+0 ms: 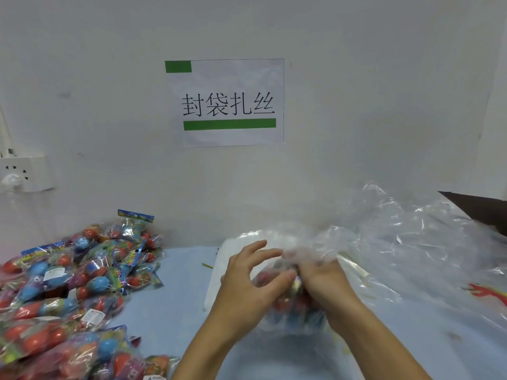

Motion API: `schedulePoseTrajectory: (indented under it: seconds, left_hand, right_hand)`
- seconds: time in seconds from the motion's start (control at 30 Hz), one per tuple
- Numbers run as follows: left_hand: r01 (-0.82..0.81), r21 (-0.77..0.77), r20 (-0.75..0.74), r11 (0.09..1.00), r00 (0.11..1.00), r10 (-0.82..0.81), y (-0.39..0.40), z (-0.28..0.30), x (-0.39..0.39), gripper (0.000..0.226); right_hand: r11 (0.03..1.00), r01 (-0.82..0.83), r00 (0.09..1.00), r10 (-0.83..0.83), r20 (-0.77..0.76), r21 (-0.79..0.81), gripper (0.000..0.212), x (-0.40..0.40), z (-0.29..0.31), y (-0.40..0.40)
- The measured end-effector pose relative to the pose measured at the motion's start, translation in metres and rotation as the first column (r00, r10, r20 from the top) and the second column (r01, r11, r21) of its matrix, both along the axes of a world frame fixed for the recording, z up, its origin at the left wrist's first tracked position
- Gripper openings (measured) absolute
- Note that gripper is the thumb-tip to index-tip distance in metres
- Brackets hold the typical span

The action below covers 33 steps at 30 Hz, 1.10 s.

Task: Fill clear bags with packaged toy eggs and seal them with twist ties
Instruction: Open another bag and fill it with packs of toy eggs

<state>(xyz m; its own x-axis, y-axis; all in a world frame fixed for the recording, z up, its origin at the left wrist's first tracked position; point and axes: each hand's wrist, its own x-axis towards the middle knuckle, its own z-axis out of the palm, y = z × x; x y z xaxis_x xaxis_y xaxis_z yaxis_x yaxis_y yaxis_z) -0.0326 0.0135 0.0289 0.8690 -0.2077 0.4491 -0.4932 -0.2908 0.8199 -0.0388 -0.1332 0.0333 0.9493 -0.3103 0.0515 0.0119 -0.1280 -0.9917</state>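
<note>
Hands, left [253, 272] and right [319, 278], pinch the gathered neck of the clear bag [295, 314], which points up toward the wall.

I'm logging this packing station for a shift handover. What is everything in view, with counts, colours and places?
Packaged toy eggs: a heap, too many to count; red, blue, multicoloured; table left.
Clear bag: one, holding eggs; table centre, neck gathered between both hands.
Loose clear bags: a pile, transparent; table right.
Twist tie: one, green-yellow; on the table left of the hands.
Sign: one, white with green bars; wall.
Socket: one, white; wall left.
Table: light blue.
Left hand: on the bag.
Right hand: grips the bag neck.
</note>
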Motion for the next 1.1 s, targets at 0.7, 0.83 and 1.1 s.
schedulePoseTrajectory:
  seconds: [0.7,0.83,1.1]
  left_hand:
    - [0.074,-0.591,-0.413,0.803,0.828,-0.380,0.008,-0.004,0.012,0.059]
    - [0.170,-0.697,-0.499,0.697,0.584,-0.641,0.012,-0.003,0.010,0.061]
    - [0.190,-0.665,-0.581,0.723,0.477,-0.659,0.017,-0.013,0.018,0.075]
  right_hand:
    - [0.895,-0.278,0.941,0.181,0.287,0.348,0.041,-0.011,0.017,0.018]
    - [0.851,-0.397,0.886,0.259,0.385,0.342,0.049,-0.011,0.016,0.015]
    - [0.903,-0.319,0.920,0.222,0.323,0.289,0.045,-0.010,0.019,0.015]
